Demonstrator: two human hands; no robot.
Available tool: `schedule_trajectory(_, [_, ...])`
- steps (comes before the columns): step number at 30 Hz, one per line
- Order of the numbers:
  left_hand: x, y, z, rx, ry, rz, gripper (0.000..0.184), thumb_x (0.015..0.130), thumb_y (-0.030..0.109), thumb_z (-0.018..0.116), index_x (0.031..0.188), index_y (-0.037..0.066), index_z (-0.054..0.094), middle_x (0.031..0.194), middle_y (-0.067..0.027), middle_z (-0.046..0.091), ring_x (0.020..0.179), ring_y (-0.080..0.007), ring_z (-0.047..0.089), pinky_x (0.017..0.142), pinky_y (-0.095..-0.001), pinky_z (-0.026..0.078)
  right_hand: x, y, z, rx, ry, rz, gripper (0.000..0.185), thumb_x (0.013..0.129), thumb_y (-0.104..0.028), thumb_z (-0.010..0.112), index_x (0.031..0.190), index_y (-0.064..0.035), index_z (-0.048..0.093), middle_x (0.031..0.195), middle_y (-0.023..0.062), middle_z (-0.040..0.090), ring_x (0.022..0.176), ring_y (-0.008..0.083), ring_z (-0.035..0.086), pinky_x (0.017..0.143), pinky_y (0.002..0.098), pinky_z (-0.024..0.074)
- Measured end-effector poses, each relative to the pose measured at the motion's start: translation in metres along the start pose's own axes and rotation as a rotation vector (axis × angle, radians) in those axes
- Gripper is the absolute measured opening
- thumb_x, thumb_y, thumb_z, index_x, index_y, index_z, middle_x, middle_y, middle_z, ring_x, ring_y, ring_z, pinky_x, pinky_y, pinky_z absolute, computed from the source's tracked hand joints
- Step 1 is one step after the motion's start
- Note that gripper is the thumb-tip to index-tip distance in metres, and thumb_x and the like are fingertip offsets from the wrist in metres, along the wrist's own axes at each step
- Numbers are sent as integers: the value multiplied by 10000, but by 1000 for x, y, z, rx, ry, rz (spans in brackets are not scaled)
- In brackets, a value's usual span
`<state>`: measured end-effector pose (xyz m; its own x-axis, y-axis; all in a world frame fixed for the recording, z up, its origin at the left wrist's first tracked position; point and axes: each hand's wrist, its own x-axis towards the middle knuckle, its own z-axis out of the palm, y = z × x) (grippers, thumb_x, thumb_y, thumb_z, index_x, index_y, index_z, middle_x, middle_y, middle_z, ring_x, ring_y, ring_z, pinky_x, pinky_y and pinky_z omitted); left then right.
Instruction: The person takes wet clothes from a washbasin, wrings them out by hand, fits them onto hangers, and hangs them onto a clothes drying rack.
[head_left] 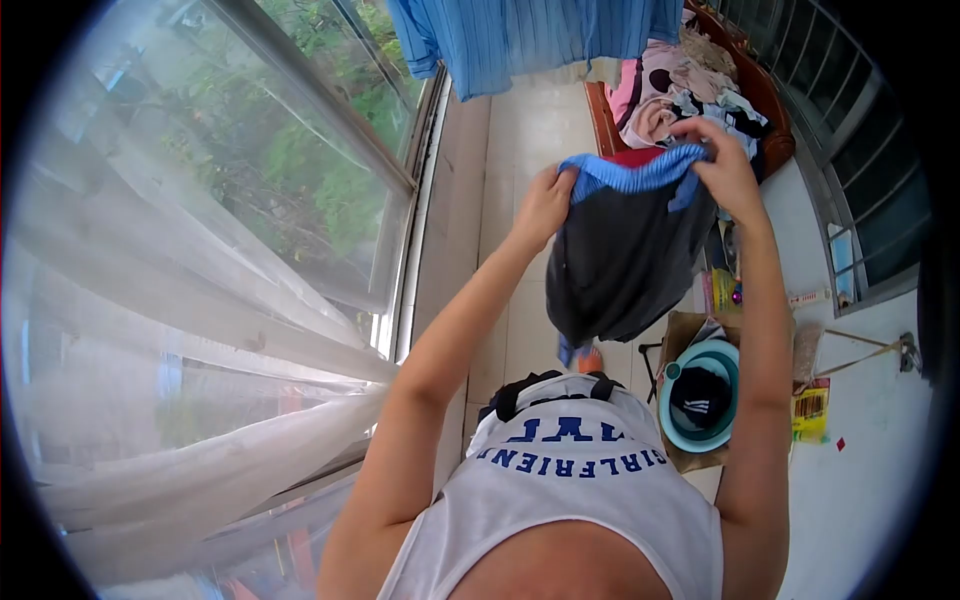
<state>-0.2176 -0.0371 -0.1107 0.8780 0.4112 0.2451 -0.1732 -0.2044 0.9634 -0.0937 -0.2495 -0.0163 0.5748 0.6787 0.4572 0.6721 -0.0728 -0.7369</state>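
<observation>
- Two hands hold up a dark garment (630,260), ahead and left of the teal basin (700,447), the landmark here.
- Left hand (548,205): fingers pinching the left end of the garment's blue ribbed band (630,175).
- Right hand (730,178): fingers pinching the band's right end, nearer the basin's side.
- Basin: dark cloth (700,397) with white stripes inside.
- Well ahead of the basin: heaped clothes (680,95) on a reddish-brown seat (781,143).
- Left of the basin, across the floor: sheer white curtain (220,270) by a window.
</observation>
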Motion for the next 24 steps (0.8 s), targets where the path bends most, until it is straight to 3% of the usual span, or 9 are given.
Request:
schedule_trajectory(3, [33, 70, 11, -27, -36, 143, 232, 874, 168, 403, 838, -17, 539, 652, -85, 492, 619, -154, 450, 599, -309, 395, 13, 11, -11, 10, -291, -2, 263, 703, 51, 531, 954, -20, 566, 849, 25, 570, 817, 111, 553, 760, 221, 414])
schedule_trajectory(7, [64, 141, -1, 288, 190, 503, 167, 847, 139, 454, 852, 2, 549, 644, -181, 539, 597, -302, 548, 555, -375, 404, 20, -27, -49, -33, 492, -16, 262, 738, 49, 483, 975, -17, 572, 925, 80, 609, 882, 167, 576, 847, 276, 424])
schedule_trajectory(9, [59, 102, 17, 706, 101, 274, 226, 844, 220, 510, 842, 9, 589, 735, -239, 580, 719, -397, 574, 609, -458, 442, 3, 1, -12, -209, 883, -283, 293, 731, 14, 534, 1019, -22, 571, 966, 93, 616, 885, 229, 587, 837, 344, 444])
schedule_trajectory(11, [67, 6, 16, 987, -358, 149, 303, 840, 264, 511, 794, -24, 595, 727, -259, 572, 715, -398, 564, 657, -458, 428, -17, 65, 32, -431, 167, -151, 333, 673, -17, 537, 996, -68, 603, 879, 145, 618, 836, 321, 599, 788, 384, 462])
schedule_trajectory(12, [69, -5, 10, 874, -506, 19, 364, 856, 315, 503, 765, -25, 595, 743, -253, 579, 712, -406, 556, 657, -445, 430, -25, 115, 41, -349, -424, 42, 289, 715, -60, 561, 1000, -53, 610, 781, 148, 615, 777, 262, 611, 745, 346, 463])
schedule_trajectory(13, [73, -4, 0, 849, -423, 69, 388, 863, 341, 503, 780, -25, 603, 732, -233, 591, 689, -369, 577, 651, -427, 435, -29, 153, 38, -34, -584, 228, 227, 755, -80, 583, 970, -12, 605, 741, 113, 632, 727, 182, 604, 702, 296, 460])
schedule_trajectory(14, [81, 17, -8, 732, -300, -139, 350, 847, 319, 528, 833, -19, 617, 723, -212, 602, 679, -309, 598, 639, -401, 442, -24, 167, 32, 394, -263, 522, 214, 759, -71, 604, 953, 20, 600, 806, 62, 646, 740, 108, 575, 679, 242, 453])
schedule_trajectory(18, [130, 15, -39, 752, -387, 22, 398, 711, 327, 677, 950, 13, 621, 830, -200, 628, 787, -306, 615, 699, -395, 459, 36, 165, 5, 90, -434, -34, 313, 697, -25, 671, 1002, -1, 600, 925, 45, 613, 892, 121, 572, 817, 254, 445])
schedule_trajectory(24, [171, 131, -56, 972, -187, 308, 412, 669, 215, 751, 982, 8, 581, 828, -159, 610, 794, -283, 593, 724, -330, 451, 147, 92, -38, 283, -143, -81, 160, 777, -79, 650, 917, -6, 629, 785, 5, 611, 760, 67, 535, 701, 222, 422])
